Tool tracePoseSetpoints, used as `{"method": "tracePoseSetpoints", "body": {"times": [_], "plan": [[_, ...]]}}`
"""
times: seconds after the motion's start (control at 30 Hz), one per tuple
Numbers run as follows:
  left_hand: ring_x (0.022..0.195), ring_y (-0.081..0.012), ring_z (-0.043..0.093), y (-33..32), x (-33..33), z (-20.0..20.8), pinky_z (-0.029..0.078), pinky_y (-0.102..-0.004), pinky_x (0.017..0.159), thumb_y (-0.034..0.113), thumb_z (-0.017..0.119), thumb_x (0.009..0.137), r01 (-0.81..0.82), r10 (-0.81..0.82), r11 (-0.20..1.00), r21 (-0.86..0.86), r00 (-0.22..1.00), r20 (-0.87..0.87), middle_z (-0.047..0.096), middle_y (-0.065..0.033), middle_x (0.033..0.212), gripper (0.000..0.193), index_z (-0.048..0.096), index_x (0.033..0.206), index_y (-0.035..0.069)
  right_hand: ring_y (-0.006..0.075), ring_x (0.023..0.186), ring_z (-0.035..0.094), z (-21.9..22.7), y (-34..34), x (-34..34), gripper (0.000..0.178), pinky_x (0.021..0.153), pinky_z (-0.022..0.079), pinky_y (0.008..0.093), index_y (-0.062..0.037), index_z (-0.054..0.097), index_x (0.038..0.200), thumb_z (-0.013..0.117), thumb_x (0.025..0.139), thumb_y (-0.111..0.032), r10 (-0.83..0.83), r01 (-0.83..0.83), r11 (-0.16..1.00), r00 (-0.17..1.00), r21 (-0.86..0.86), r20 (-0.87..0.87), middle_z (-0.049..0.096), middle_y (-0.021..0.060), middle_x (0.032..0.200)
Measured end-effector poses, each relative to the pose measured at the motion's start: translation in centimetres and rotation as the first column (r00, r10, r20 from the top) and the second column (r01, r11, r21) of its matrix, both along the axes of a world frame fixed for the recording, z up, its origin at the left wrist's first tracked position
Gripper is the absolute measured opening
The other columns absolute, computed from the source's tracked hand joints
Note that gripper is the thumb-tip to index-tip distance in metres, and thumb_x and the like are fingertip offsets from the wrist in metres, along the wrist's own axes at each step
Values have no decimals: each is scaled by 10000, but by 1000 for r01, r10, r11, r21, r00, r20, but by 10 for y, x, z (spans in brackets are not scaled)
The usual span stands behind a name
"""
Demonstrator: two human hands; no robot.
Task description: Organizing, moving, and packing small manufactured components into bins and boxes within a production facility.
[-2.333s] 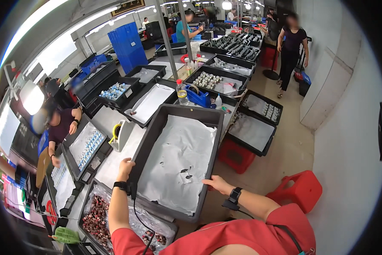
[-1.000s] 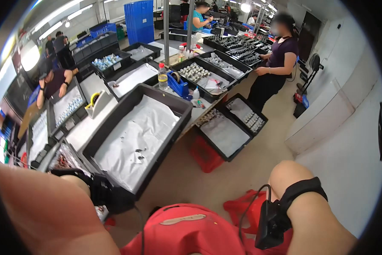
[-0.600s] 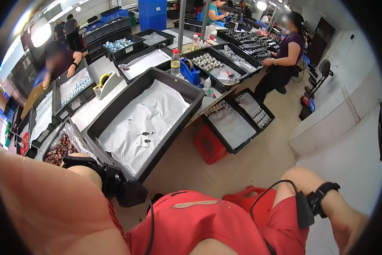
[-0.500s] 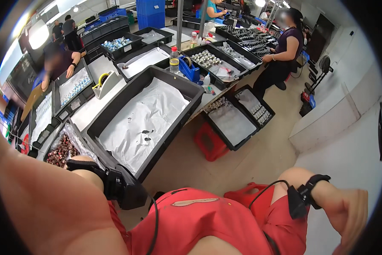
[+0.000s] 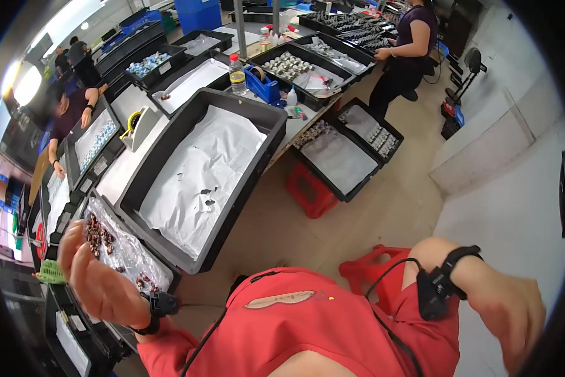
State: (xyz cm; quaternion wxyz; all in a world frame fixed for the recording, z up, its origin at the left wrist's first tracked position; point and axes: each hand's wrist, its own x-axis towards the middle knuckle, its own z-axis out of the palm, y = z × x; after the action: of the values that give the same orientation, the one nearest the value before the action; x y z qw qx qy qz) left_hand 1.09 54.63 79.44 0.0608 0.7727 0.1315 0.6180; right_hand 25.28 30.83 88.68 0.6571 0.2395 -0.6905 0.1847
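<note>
One large black tray, gripped at its sides a moment ago, now rests unheld at the edge of the table in the head view, so it needs no carrying. The left hand has lowered beside clear plastic, fingers loosely spread, seemingly empty; the right hand hangs well apart, fingers half-curled, contents impossible to tell.

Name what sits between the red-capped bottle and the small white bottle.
Head view: a blue tape dispenser, between the red-capped bottle and the small white bottle.
</note>
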Motion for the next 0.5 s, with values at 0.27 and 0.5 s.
{"method": "tracePoseSetpoints", "body": {"times": [0.27,0.5], "plan": [[948,-212,507,-4,11,-44,387,-313,854,-84,480,755,21,-69,878,-478,994,-83,527,-140,1014,234,564,972,-56,172,1031,482,-14,20,-10,166,898,298,359,-184,667,892,521,827,-143,-271,541,576,834,-613,481,575,-107,1069],[890,-194,536,-3,30,-48,400,-273,795,-81,513,733,53,-139,840,-540,983,-120,565,-112,942,226,584,941,-28,192,999,464,-30,26,6,176,874,303,342,-186,658,864,488,875,-231,-306,452,781,879,-431,366,596,-85,1009]]}}
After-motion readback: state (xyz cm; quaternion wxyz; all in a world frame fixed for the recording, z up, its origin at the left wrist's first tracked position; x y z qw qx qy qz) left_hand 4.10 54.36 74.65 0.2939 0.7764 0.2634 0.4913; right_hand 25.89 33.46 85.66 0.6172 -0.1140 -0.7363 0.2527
